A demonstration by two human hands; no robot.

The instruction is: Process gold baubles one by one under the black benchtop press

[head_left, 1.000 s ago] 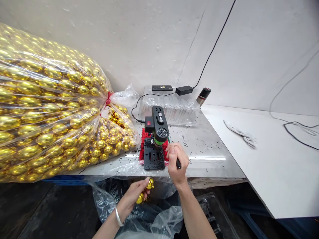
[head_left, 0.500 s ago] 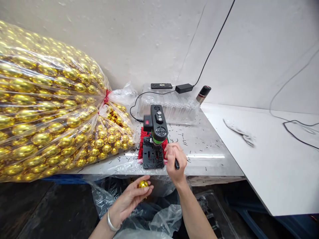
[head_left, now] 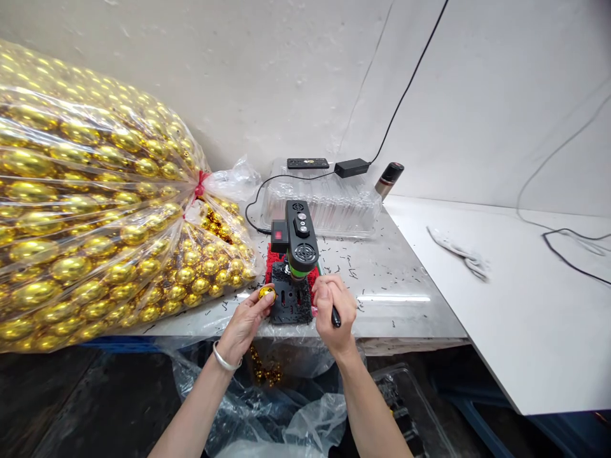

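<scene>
Between the thumb and fingers of my left hand (head_left: 247,320) is a shiny gold ball (head_left: 266,293), held at the left edge of the black slotted base plate (head_left: 289,306). Above that plate stands a small black bench drill (head_left: 301,238) with a green ring near its lower end. My right hand (head_left: 335,312) is wrapped round the drill's black-ended lever (head_left: 336,317), just right of the plate. Red matting (head_left: 275,259) shows under the machine. Black shavings lie on the plate and around it. The tip under the drill head is hard to make out.
A big clear bag of gold balls (head_left: 90,210) fills the left side. Behind the drill sit a clear plastic tray (head_left: 329,207), a power adapter (head_left: 352,167) and a flask (head_left: 389,180). A glove (head_left: 458,253) lies on the white table. Below the edge, a plastic bag (head_left: 305,416) hangs near gold balls (head_left: 267,372).
My left hand has moved up from below the table edge, bringing the gold ball beside the base plate. My right hand stays on the lever. Gold balls below the edge are now uncovered.
</scene>
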